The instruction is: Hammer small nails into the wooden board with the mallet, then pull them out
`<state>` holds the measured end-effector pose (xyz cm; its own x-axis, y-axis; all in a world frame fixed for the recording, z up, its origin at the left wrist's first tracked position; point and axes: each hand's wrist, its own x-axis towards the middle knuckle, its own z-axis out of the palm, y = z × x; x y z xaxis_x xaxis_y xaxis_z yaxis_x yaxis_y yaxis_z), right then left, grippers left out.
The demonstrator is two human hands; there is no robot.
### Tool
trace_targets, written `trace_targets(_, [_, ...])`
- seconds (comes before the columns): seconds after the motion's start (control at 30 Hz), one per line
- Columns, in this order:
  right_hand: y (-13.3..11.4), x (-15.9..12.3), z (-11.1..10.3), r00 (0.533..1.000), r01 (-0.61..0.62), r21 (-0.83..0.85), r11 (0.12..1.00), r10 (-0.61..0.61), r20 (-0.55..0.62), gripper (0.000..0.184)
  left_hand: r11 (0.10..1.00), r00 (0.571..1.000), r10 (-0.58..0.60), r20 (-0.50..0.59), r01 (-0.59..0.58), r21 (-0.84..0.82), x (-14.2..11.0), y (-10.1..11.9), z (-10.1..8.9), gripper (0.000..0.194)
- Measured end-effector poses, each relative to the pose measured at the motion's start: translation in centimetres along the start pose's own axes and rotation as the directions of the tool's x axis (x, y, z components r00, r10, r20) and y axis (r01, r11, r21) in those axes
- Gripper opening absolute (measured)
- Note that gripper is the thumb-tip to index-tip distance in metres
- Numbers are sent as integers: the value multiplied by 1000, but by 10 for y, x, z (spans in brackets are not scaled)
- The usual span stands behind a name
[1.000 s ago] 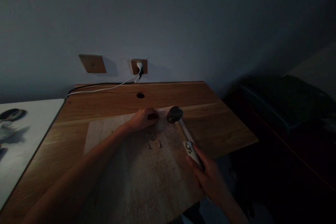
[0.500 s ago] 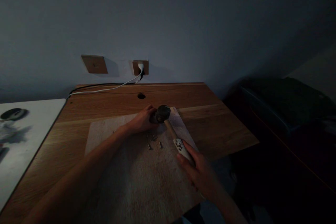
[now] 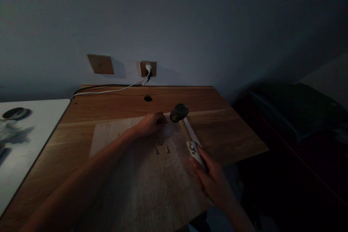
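Note:
My right hand [image 3: 213, 177] is wrapped round the white, worn grip of a mallet [image 3: 179, 112]. Its dark, rounded head is raised above the board, just right of my left hand. At the far part of the pale wooden board [image 3: 136, 185], my left hand [image 3: 152, 124] rests with its fingers curled in a pinch; whatever they hold is too small and dark to make out. Several screws [image 3: 167, 149] lie loose on the board, nearer to me than the left hand.
The board lies on a wooden table [image 3: 225, 130]. Along its back edge run a white and a black cable [image 3: 119, 90] to a wall socket [image 3: 148, 69], near a round cable hole [image 3: 148, 98]. On the left stands a white surface [image 3: 35, 152] bearing a dark round object [image 3: 16, 113].
The mallet has swung up and to the right, away from my left hand. My left hand has stayed at nearly the same place on the board, still pinched.

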<state>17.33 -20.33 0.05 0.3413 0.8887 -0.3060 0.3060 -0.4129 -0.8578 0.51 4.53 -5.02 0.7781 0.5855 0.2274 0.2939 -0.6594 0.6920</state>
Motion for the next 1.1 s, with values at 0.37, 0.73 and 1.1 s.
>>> trace_targets(0.37, [3,4,1,998,54,-106,993,-57,-34,66,997,998,-51,-33,52,48,0,1,4,54])
trace_targets(0.73, [26,0,-16,993,-19,-11,1000,18,-116,73,976,987,-149,-57,156,151,24,20,22,12])
trace_targets(1.1, [19,4,-14,998,-16,-11,1000,15,-53,70,990,990,-120,-76,125,67,25,18,26,10])
